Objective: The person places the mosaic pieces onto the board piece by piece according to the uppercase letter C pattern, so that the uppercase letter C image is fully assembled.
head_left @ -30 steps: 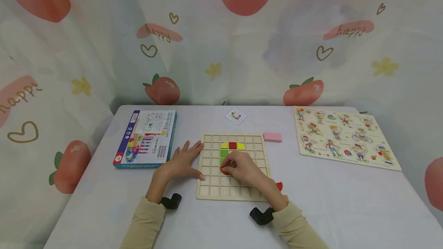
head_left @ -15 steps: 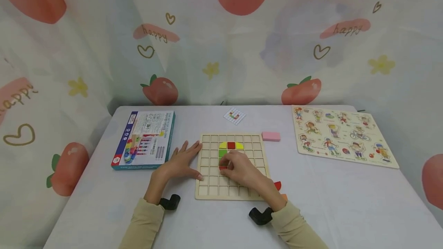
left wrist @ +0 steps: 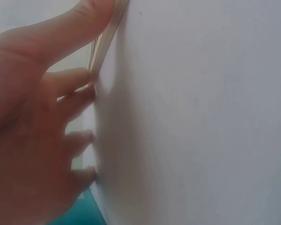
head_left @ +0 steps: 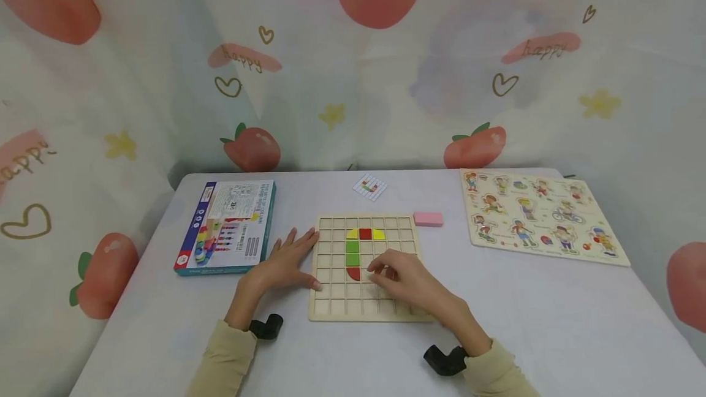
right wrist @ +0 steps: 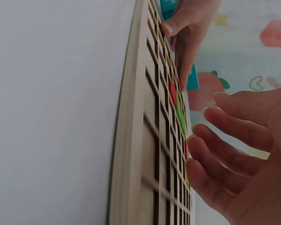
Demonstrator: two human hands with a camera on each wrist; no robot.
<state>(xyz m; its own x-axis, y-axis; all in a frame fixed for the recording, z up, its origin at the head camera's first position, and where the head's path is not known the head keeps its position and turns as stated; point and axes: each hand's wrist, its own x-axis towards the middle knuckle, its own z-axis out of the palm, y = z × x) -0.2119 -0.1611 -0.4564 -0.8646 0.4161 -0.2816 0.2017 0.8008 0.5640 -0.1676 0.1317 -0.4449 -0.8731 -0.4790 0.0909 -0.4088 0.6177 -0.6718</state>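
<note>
R hand (head_left: 405, 280) hovered over the grid board (head_left: 331, 311), fingers loose, holding nothing; red quarter piece (head_left: 353, 273) sat seated under the green pieces (head_left: 352, 252). L hand (head_left: 284, 262) lay flat, steadying the board's edge (thumb on the frame). Placement looked done; next probably calls for fetching another piece.

flat wooden grid board (head_left: 364, 308); red piece (head_left: 353, 273) apparently seated below two green pieces (head_left: 352, 252).

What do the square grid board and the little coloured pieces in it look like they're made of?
The pale square grid board looks like unfinished light wood: matt, beige, with cut slats clear in the right wrist view. The red, yellow and green tiles seem painted wood, flat and evenly coloured, though plastic cannot be ruled out.
</note>
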